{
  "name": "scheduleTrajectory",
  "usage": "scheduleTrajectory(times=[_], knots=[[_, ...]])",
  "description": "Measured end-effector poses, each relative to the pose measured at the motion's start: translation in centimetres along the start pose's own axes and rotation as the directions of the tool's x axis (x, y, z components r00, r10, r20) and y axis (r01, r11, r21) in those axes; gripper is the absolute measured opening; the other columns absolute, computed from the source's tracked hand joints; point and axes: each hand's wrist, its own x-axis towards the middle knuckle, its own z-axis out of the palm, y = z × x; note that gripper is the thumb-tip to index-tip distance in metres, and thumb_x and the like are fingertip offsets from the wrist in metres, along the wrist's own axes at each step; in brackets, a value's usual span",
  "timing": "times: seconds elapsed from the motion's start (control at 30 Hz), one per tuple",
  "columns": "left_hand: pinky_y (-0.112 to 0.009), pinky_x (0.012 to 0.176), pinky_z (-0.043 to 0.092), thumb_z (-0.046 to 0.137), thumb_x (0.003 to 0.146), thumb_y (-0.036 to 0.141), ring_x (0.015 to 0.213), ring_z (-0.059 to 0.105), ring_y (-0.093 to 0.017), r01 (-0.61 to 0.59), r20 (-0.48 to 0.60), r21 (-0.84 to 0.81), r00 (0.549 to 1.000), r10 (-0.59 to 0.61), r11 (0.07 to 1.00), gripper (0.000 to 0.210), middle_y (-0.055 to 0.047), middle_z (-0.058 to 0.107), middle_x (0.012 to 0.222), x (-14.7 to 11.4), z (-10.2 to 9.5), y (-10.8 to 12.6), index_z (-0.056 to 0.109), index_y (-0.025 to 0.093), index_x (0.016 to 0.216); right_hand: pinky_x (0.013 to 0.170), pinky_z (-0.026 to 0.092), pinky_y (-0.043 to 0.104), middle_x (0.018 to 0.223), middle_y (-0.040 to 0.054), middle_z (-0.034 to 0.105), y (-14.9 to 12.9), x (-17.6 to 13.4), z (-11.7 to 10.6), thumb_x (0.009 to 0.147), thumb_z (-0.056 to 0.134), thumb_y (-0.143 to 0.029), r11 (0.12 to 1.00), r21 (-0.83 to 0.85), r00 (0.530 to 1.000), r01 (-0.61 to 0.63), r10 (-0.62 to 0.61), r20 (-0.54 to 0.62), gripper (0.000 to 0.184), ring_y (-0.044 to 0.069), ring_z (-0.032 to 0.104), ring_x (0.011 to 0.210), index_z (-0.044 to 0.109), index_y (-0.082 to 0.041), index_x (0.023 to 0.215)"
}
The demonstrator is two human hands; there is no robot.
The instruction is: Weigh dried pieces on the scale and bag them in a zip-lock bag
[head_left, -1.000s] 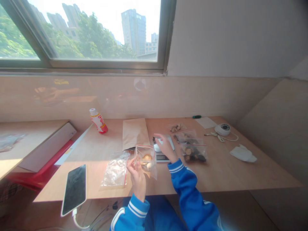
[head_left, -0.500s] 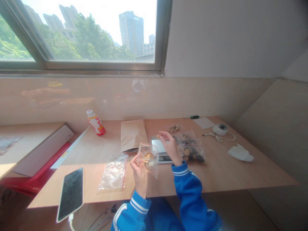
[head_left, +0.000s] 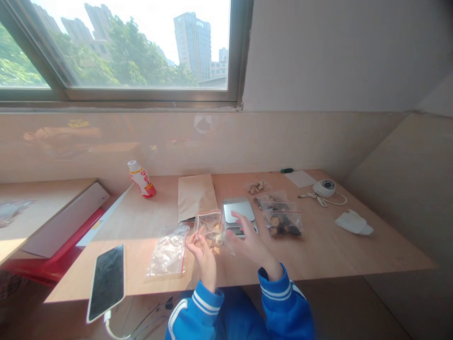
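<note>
Between the thumb and fingers of my left hand [head_left: 203, 255] is the edge of a clear zip bag [head_left: 208, 219]. Pale and brown dried pieces, perhaps mushroom slices, show inside it. My right hand [head_left: 249, 238] is just right of the bag with its fingers apart, slightly blurred, and nothing shows in it. Behind that hand lies a small kitchen scale [head_left: 239, 208] with a bare silver plate; the hand partly hides its front. A stack of flat clear zip bags [head_left: 168, 252] lies left of my left hand.
Right of the scale lie zip bags of dark dried pieces [head_left: 283, 224] and a small bag [head_left: 257, 187]. A brown paper bag [head_left: 196, 196], bottle [head_left: 141, 179], phone [head_left: 106, 283], white round device [head_left: 323, 188], crumpled tissue [head_left: 354, 223] and green-handled tool [head_left: 287, 170] are also on the table.
My right hand has moved from above the scale toward me and down beside the held bag, its fingers spreading. The scale's plate is now uncovered. The left hand with the bag shifted slightly left.
</note>
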Motion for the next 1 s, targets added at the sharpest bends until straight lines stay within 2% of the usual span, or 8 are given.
scheduleTrajectory(times=[0.1, 0.2, 0.27, 0.43, 0.57, 0.67, 0.8, 1.0], knots=[[-0.041, 0.084, 0.052, 0.041, 0.088, 0.053, 0.115, 0.057, -0.025, 0.122, 0.116, -0.07, 0.987, -0.113, 0.99, 0.04, -0.016, 0.046, 0.135, -0.5, 0.3, 0.7, 0.038, 0.026, 0.117, 0.098, 0.045, 0.041, 0.138, 0.0095, 0.048, 0.6, -0.8, 0.8, 0.073, 0.07, -0.042, 0.991, 0.113, 0.995, -0.074, 0.066, 0.071, 0.074, 0.025, 0.05, 0.122, 0.037, -0.027, 0.138], [-0.039, 0.091, 0.049, 0.04, 0.088, 0.054, 0.113, 0.058, -0.023, 0.094, 0.265, -0.062, 0.961, -0.074, 0.994, 0.044, -0.013, 0.049, 0.132, -0.7, 0.4, 1.4, 0.042, 0.024, 0.12, 0.092, 0.049, 0.039, 0.126, 0.0116, 0.059, 0.2, -0.5, 1.0, 0.083, 0.059, -0.043, 0.968, 0.234, 0.995, -0.09, 0.096, -0.012, 0.066, 0.023, 0.059, 0.111, 0.031, -0.023, 0.139], [-0.04, 0.096, 0.046, 0.039, 0.089, 0.054, 0.116, 0.055, -0.023, 0.008, 0.27, -0.017, 0.963, -0.003, 1.0, 0.043, -0.012, 0.051, 0.13, -0.4, 0.2, 1.7, 0.045, 0.023, 0.119, 0.086, 0.051, 0.036, 0.118, 0.0113, 0.064, -0.4, -0.2, 0.5, 0.087, 0.054, -0.043, 0.946, 0.315, 0.99, -0.071, 0.105, -0.092, 0.059, 0.021, 0.064, 0.103, 0.03, -0.022, 0.137], [-0.041, 0.104, 0.036, 0.051, 0.084, 0.052, 0.124, 0.046, -0.024, -0.165, 0.205, 0.065, 0.967, 0.149, 0.984, 0.047, -0.013, 0.051, 0.129, 1.6, -0.3, 2.4, 0.046, 0.021, 0.12, 0.073, 0.052, 0.028, 0.109, 0.0095, 0.069, -1.2, -0.2, -1.2, 0.087, 0.053, -0.046, 0.905, 0.425, 0.983, -0.022, 0.097, -0.157, 0.031, 0.021, 0.065, 0.099, 0.055, -0.021, 0.106], [-0.037, 0.096, 0.042, 0.053, 0.084, 0.048, 0.11, 0.056, -0.022, -0.18, 0.343, 0.03, 0.926, 0.159, 0.983, 0.037, -0.009, 0.061, 0.115, 2.3, -0.2, 3.2, 0.055, 0.021, 0.108, 0.075, 0.05, 0.029, 0.101, 0.0075, 0.071, -1.1, -0.3, -1.4, 0.087, 0.053, -0.048, 0.901, 0.433, 0.98, -0.004, 0.09, -0.177, 0.031, 0.02, 0.065, 0.092, 0.066, -0.02, 0.094], [-0.026, 0.071, 0.049, 0.052, 0.085, 0.05, 0.078, 0.063, -0.016, -0.198, 0.38, 0.028, 0.909, 0.173, 0.98, 0.033, -0.003, 0.065, 0.083, 1.8, 0.0, 3.8, 0.06, 0.019, 0.089, 0.062, 0.048, 0.026, 0.081, 0.0054, 0.071, -0.9, -0.5, -0.9, 0.085, 0.054, -0.05, 0.904, 0.427, 0.948, -0.006, 0.141, -0.284, 0.034, 0.018, 0.064, 0.071, 0.067, -0.019, 0.085], [-0.019, 0.038, 0.031, 0.049, 0.083, 0.055, 0.04, 0.042, -0.008, -0.088, 0.309, 0.072, 0.949, 0.061, 0.994, 0.038, 0.006, 0.048, 0.05, 0.8, 0.0, 3.9, 0.058, 0.019, 0.083, 0.045, 0.039, 0.022, 0.061, 0.0019, 0.066, -0.9, -0.7, -0.2, 0.08, 0.059, -0.054, 0.876, 0.478, 0.889, -0.062, 0.266, -0.373, 0.036, 0.014, 0.055, 0.051, 0.064, -0.018, 0.078], [-0.024, 0.062, 0.047, 0.047, 0.085, 0.054, 0.063, 0.059, -0.014, -0.097, 0.357, 0.102, 0.932, 0.054, 0.99, 0.038, 0.0, 0.062, 0.071, 1.6, -0.5, 4.1, 0.061, 0.019, 0.09, 0.051, 0.044, 0.024, 0.073, 0.0044, 0.071, -0.7, -0.5, -1.0, 0.081, 0.057, -0.055, 0.895, 0.436, 0.917, -0.091, 0.246, -0.314, 0.037, 0.016, 0.06, 0.058, 0.065, -0.019, 0.087]])
